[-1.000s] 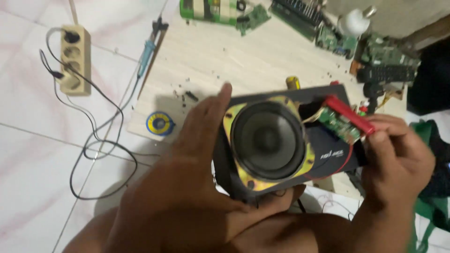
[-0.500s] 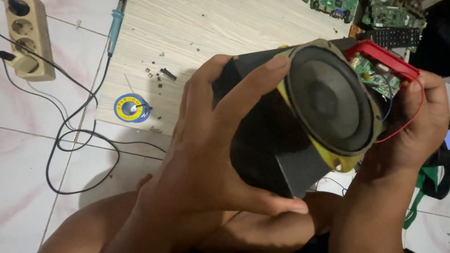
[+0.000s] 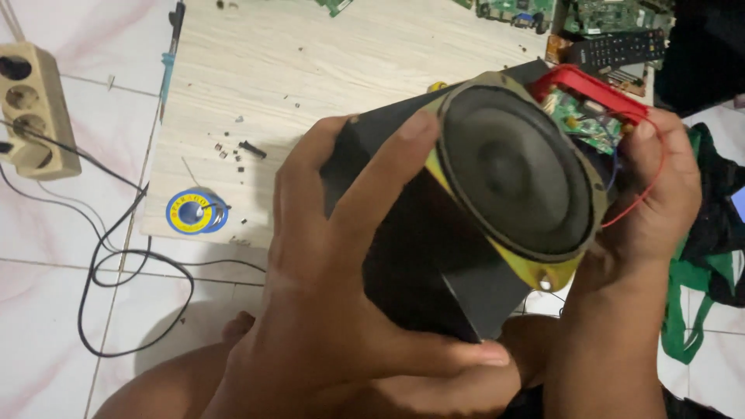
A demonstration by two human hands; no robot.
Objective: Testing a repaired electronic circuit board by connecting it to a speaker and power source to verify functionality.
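Below, both hands' fingers grip a black speaker box (image 3: 434, 264) over a pale wooden board (image 3: 326, 93) on white floor tiles (image 3: 46, 310).

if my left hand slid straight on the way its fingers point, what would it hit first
Probably the yellow-rimmed speaker cone. The left hand grips the black speaker box, its index fingertip already at the cone's rim, pointing up-right. Depth is hard to judge from this one view.
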